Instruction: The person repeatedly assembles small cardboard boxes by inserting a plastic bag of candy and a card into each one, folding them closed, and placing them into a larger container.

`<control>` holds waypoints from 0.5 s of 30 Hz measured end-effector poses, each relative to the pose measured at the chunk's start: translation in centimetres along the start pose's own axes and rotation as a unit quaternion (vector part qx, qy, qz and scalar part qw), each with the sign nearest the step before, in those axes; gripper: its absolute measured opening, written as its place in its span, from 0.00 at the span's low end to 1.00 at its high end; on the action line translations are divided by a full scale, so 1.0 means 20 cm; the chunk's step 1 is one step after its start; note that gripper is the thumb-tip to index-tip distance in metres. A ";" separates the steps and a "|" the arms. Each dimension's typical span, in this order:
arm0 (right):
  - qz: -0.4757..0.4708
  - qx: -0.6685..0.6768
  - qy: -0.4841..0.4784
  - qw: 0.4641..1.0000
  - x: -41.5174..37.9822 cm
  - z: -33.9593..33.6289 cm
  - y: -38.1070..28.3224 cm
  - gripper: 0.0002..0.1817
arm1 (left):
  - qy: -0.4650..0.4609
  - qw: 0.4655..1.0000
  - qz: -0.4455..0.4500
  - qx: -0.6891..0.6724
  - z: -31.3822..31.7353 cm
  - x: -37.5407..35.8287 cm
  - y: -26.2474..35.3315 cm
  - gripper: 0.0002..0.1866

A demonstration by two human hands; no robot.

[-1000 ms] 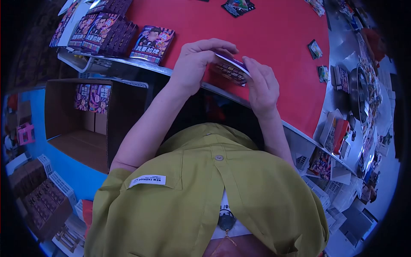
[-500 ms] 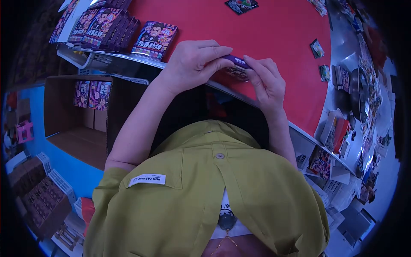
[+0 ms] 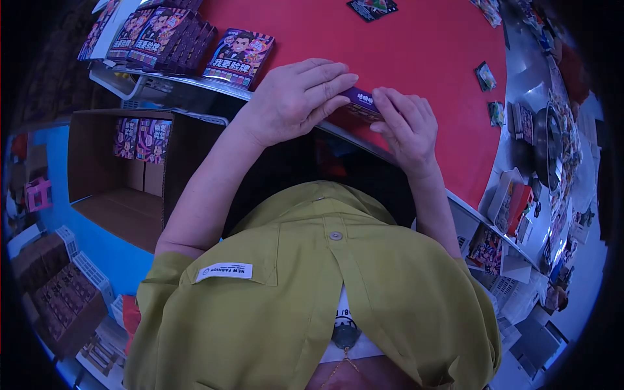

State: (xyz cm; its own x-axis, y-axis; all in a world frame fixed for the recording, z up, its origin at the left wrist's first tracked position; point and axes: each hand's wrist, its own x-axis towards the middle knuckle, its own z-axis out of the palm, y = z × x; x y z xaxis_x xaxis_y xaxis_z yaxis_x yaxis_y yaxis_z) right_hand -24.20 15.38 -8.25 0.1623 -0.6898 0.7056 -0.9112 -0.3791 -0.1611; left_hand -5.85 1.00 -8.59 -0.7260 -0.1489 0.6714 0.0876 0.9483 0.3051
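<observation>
Between my two hands is a small purple printed box [image 3: 361,97], upright at the near edge of the red tabletop. My left hand [image 3: 296,101] closes around its left end, fingers together over the top. With index finger and thumb, my right hand [image 3: 408,127] grips the opposite end. Only the box's narrow purple top and part of the side facing me show; the ends are hidden by my fingers. Just left of my left hand, a similar printed box [image 3: 239,57] lies face up, beside stacked boxes [image 3: 159,39] of the same print.
An open brown carton [image 3: 117,214] stands below left, with two printed boxes [image 3: 143,140] inside. Small packets [image 3: 485,76] lie on the red tabletop [image 3: 416,45]. To the right are a dark round pan [image 3: 547,146] and a white tray [image 3: 504,201].
The box has turned slightly, showing more of its purple top. My left fingers have closed farther over its end, and my right hand has shifted slightly.
</observation>
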 end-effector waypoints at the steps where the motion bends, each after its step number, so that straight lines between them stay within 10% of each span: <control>1: -0.018 -0.015 -0.002 1.000 -0.01 0.00 0.00 0.20 | 0.000 1.000 0.002 0.003 0.01 -0.01 0.01 0.15; 4: -0.010 -0.014 -0.015 1.000 0.01 -0.02 0.00 0.19 | 0.077 0.977 -0.107 -0.165 0.06 -0.03 0.09 0.14; 7: 0.073 0.043 0.068 0.994 -0.02 0.02 0.01 0.20 | 0.127 0.805 -0.484 -0.319 0.02 -0.03 0.18 0.25; 8: 0.063 0.041 0.069 0.995 0.00 0.00 0.01 0.20 | 0.134 0.806 -0.480 -0.319 0.02 -0.05 0.15 0.25; 10: -0.001 0.016 0.110 0.994 0.05 -0.01 -0.02 0.19 | -0.062 0.438 -0.477 -0.759 0.02 -0.07 0.09 0.36; 11: -0.005 0.014 0.114 0.993 0.06 0.01 -0.03 0.19 | -0.063 0.443 -0.475 -0.758 0.03 -0.06 0.08 0.36; 13: -0.091 0.017 0.017 0.996 0.08 0.03 -0.05 0.18 | 0.120 0.284 -0.436 -0.845 0.02 0.05 0.13 0.39; 15: -0.071 0.028 -0.042 0.996 0.09 0.04 0.00 0.21 | 0.132 0.331 -0.432 -0.829 0.04 0.05 0.06 0.29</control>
State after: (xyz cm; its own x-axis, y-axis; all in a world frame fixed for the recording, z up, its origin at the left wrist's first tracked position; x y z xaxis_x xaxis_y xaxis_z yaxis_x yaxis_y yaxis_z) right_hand -23.53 13.66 -7.48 0.3210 -0.6752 0.6642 -0.8551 -0.5081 -0.1033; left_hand -6.94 2.16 -8.16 -0.9025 -0.3910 -0.1807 0.3385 -0.9032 0.2637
